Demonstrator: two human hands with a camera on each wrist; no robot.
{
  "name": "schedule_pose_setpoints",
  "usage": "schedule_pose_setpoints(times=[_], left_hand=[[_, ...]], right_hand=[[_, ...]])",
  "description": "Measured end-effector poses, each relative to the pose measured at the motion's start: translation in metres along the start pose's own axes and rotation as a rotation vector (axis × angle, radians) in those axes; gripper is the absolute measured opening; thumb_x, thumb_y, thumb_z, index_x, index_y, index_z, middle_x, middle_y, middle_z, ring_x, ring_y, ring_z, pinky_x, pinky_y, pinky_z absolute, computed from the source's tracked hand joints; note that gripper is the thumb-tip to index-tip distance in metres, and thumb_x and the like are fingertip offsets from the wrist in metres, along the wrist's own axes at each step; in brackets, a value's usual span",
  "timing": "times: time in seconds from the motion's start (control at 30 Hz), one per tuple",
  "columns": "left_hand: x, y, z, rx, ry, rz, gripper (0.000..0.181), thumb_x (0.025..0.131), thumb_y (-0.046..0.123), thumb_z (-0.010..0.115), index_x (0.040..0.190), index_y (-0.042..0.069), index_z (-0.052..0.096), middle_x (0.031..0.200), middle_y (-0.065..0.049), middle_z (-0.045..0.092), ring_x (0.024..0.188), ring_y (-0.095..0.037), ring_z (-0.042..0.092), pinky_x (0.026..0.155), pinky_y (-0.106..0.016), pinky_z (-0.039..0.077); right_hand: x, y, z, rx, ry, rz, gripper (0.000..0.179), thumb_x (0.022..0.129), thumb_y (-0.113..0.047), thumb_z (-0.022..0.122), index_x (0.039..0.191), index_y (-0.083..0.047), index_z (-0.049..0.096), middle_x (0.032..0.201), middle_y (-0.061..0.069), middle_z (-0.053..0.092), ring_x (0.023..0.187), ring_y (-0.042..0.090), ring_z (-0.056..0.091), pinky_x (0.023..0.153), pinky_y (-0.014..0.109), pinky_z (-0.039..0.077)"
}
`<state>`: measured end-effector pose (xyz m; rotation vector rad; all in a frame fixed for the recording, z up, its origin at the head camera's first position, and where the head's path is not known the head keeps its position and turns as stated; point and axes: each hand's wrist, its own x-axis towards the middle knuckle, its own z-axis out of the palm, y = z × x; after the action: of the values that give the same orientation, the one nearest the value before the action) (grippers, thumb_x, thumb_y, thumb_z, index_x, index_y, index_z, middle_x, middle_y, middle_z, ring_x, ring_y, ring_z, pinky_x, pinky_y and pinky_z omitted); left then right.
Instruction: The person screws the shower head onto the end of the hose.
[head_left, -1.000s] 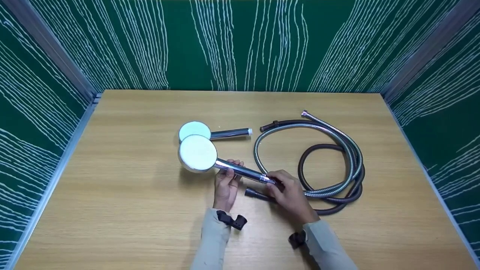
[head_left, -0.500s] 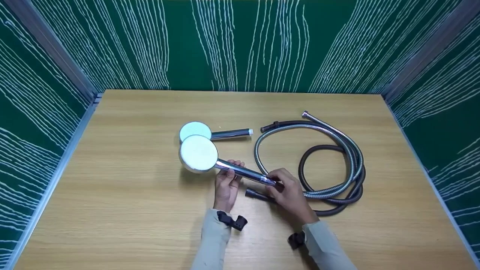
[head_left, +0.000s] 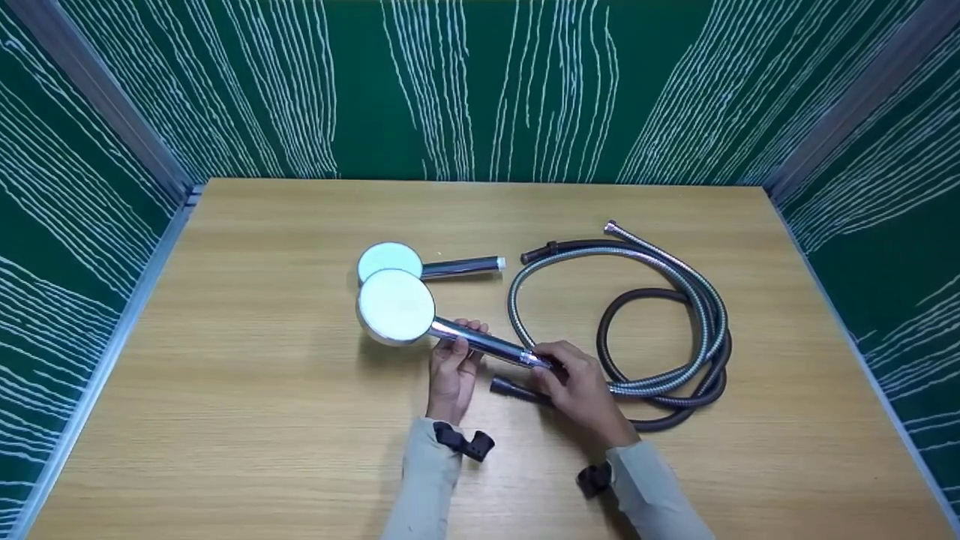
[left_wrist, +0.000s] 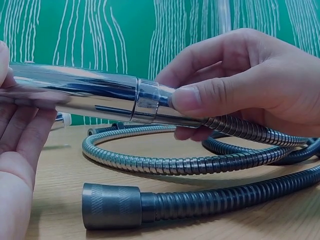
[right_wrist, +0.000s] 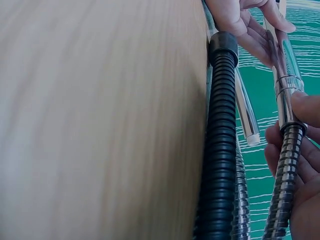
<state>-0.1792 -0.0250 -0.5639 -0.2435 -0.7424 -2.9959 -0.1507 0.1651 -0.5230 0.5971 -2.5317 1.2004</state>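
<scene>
My left hand [head_left: 452,375] grips the chrome handle of a round shower head [head_left: 396,307], its white face up. My right hand [head_left: 581,386] pinches the smooth chrome end fitting of a metal shower hose [left_wrist: 167,102], thumb on top. In the left wrist view that fitting meets the handle's end in line, with a thin clear ring [left_wrist: 146,101] at the joint. The right wrist view shows the ribbed hose [right_wrist: 286,175] running down from the fitting past my fingers. Below the handle lies the dark end of a black hose [head_left: 510,387].
A second shower head [head_left: 461,268] lies behind the held one, its handle pointing right. The coiled silver hose [head_left: 517,296] and black hose [head_left: 637,294] overlap on the right of the wooden table [head_left: 247,420]. Green walls [head_left: 487,90] with white streaks enclose the back and sides.
</scene>
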Motion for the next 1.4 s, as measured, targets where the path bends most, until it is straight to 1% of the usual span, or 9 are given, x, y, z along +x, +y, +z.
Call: schedule_pose_setpoints(times=[0.2, 0.43, 0.53, 0.6, 0.7, 0.83, 1.0, 1.17, 1.4], left_hand=[[0.0006, 0.0003, 0.0002, -0.005, 0.004, -0.002, 0.017, 0.086, 0.013, 0.065, 0.103, 0.010, 0.065, 0.100, -0.003, 0.071, 0.100, -0.017, 0.067, 0.099, -0.030, 0.054], [0.0001, 0.0005, -0.0003, -0.008, -0.005, 0.001, 0.015, 0.090, 0.008, 0.061, 0.105, 0.009, 0.065, 0.100, -0.004, 0.071, 0.101, -0.017, 0.067, 0.101, -0.031, 0.052], [-0.0003, 0.0011, 0.0007, -0.007, 0.002, 0.000, 0.015, 0.090, 0.008, 0.060, 0.105, 0.008, 0.065, 0.100, -0.004, 0.071, 0.101, -0.018, 0.067, 0.102, -0.031, 0.052], [-0.0006, 0.0012, 0.0013, -0.005, 0.010, -0.004, 0.016, 0.089, 0.009, 0.062, 0.104, 0.009, 0.065, 0.100, -0.004, 0.071, 0.101, -0.018, 0.067, 0.102, -0.031, 0.052], [-0.0007, 0.0016, 0.0022, -0.003, 0.012, -0.006, 0.017, 0.088, 0.010, 0.063, 0.104, 0.009, 0.065, 0.100, -0.004, 0.070, 0.101, -0.017, 0.067, 0.102, -0.031, 0.052], [-0.0005, 0.0021, 0.0019, -0.004, 0.007, -0.005, 0.016, 0.089, 0.009, 0.062, 0.105, 0.009, 0.065, 0.100, -0.004, 0.070, 0.101, -0.017, 0.067, 0.102, -0.031, 0.052], [-0.0013, 0.0023, 0.0006, -0.004, 0.001, -0.011, 0.015, 0.090, 0.008, 0.060, 0.105, 0.009, 0.064, 0.101, -0.004, 0.070, 0.102, -0.017, 0.067, 0.101, -0.030, 0.052], [-0.0021, 0.0019, -0.0008, 0.009, -0.022, -0.012, 0.014, 0.091, 0.010, 0.059, 0.105, 0.009, 0.063, 0.101, -0.003, 0.069, 0.102, -0.017, 0.066, 0.102, -0.030, 0.052], [0.0001, 0.0009, -0.0012, 0.021, -0.023, -0.001, 0.015, 0.090, 0.010, 0.061, 0.104, 0.009, 0.064, 0.099, -0.002, 0.069, 0.100, -0.016, 0.066, 0.102, -0.031, 0.052]], right_hand=[[0.0003, -0.0012, 0.0001, 0.002, -0.002, 0.013, 0.024, 0.084, -0.003, 0.071, 0.107, -0.005, 0.065, 0.103, 0.006, 0.068, 0.095, 0.015, 0.065, 0.080, 0.033, 0.060], [0.0020, -0.0022, 0.0025, 0.011, 0.036, -0.012, 0.034, 0.072, 0.005, 0.079, 0.101, -0.007, 0.065, 0.098, 0.002, 0.065, 0.090, 0.013, 0.063, 0.076, 0.026, 0.059], [0.0023, -0.0032, 0.0022, 0.024, 0.032, 0.011, 0.033, 0.072, 0.007, 0.077, 0.099, -0.009, 0.065, 0.096, 0.000, 0.065, 0.087, 0.011, 0.062, 0.072, 0.022, 0.059], [0.0020, -0.0038, 0.0016, 0.027, 0.026, 0.031, 0.031, 0.073, 0.006, 0.077, 0.098, -0.009, 0.066, 0.095, 0.000, 0.066, 0.087, 0.010, 0.062, 0.072, 0.021, 0.059], [0.0018, -0.0044, 0.0004, 0.019, 0.015, 0.045, 0.030, 0.074, 0.004, 0.077, 0.099, -0.009, 0.066, 0.096, 0.003, 0.067, 0.088, 0.012, 0.063, 0.075, 0.024, 0.060], [0.0019, -0.0049, -0.0007, 0.005, 0.005, 0.048, 0.029, 0.075, 0.002, 0.077, 0.100, -0.008, 0.067, 0.098, 0.005, 0.068, 0.091, 0.014, 0.064, 0.080, 0.028, 0.060], [0.0015, -0.0051, -0.0012, -0.010, -0.002, 0.046, 0.028, 0.076, -0.002, 0.077, 0.100, -0.009, 0.067, 0.096, 0.003, 0.068, 0.088, 0.012, 0.063, 0.075, 0.026, 0.059], [0.0008, -0.0040, -0.0014, -0.026, 0.007, 0.011, 0.027, 0.075, -0.001, 0.078, 0.099, -0.008, 0.067, 0.092, 0.003, 0.068, 0.082, 0.011, 0.062, 0.069, 0.025, 0.058], [0.0022, -0.0057, -0.0025, -0.044, -0.017, 0.036, 0.029, 0.074, -0.002, 0.078, 0.100, -0.007, 0.067, 0.094, 0.003, 0.068, 0.086, 0.015, 0.065, 0.075, 0.031, 0.059]])
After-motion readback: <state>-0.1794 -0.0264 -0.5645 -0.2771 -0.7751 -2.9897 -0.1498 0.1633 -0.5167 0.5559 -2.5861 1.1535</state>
